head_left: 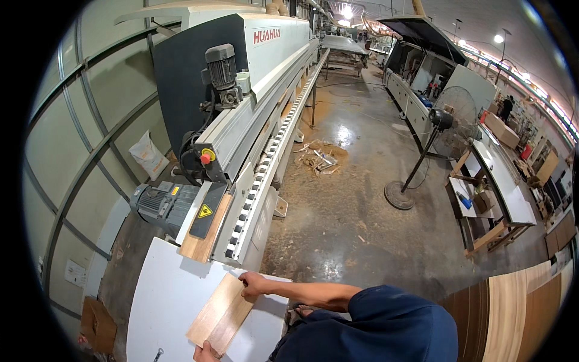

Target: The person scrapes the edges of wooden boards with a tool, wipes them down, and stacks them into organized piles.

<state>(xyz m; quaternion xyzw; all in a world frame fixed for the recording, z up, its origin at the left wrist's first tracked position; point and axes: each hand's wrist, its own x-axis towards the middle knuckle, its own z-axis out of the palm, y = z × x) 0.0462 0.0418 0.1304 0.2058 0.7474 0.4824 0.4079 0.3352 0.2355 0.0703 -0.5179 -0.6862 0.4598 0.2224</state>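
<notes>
A light wood board [224, 314], with a lengthwise line between two shades, lies at a slant over the white table [154, 301]. My right hand [253, 285] grips its far right corner, fingers bent around the edge. At the near end my left hand [206, 352] holds the board's edge, partly cut off by the lower rim of the view. Just beyond, another wood piece [196, 248] sticks out of the long machine [265, 78], beside a dark guard [208, 211] with a yellow warning triangle. The two wood pieces are apart.
A red stop button [206, 158] and a roller track [265, 163] are on the machine. Grey motor [163, 202] sits at its left. A metal tool [158, 354] lies on the table. Scraps [322, 158], a pedestal fan [443, 120] and upright panels [506, 314] stand rightward.
</notes>
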